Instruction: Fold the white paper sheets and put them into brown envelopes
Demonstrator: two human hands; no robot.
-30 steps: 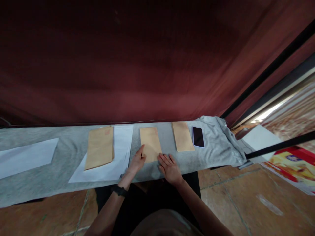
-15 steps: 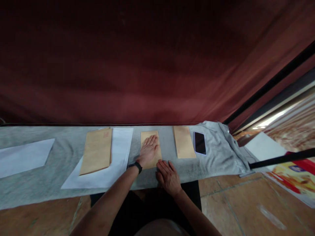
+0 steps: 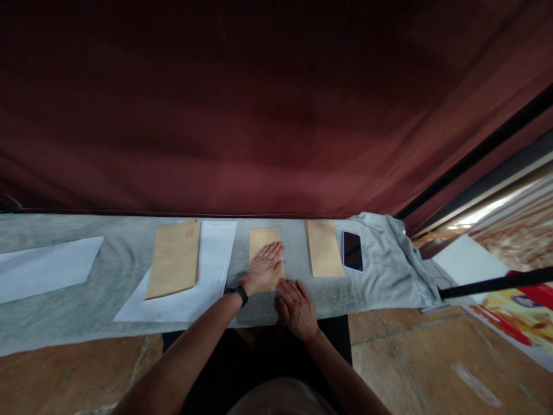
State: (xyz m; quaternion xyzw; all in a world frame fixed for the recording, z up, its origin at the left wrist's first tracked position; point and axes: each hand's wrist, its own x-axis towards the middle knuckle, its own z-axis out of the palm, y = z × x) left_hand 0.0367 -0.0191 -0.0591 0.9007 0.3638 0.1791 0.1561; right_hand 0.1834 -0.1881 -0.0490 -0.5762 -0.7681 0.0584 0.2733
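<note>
A tan paper envelope (image 3: 264,235) lies flat on the grey cloth in front of me. My left hand (image 3: 264,267), with a black band on its wrist, rests on it palm down with the fingers stretched out. My right hand (image 3: 298,310) lies at the envelope's near right corner, fingers extended and fingertips touching or just beside its edge. Part of the envelope is hidden under my left hand. To the right is a second tan envelope (image 3: 325,249), apart from both hands.
Several tan envelopes (image 3: 173,259) lie on white paper sheets (image 3: 216,259) at the left. Another white sheet (image 3: 47,268) is at the far left. A phone (image 3: 353,252) sits right of the second envelope. The grey cloth (image 3: 389,276) bunches at the right end, near a black bar (image 3: 496,282).
My left hand has slid slightly to the right across the envelope. My right hand has stayed nearly in place. The whole view has shifted a little.
</note>
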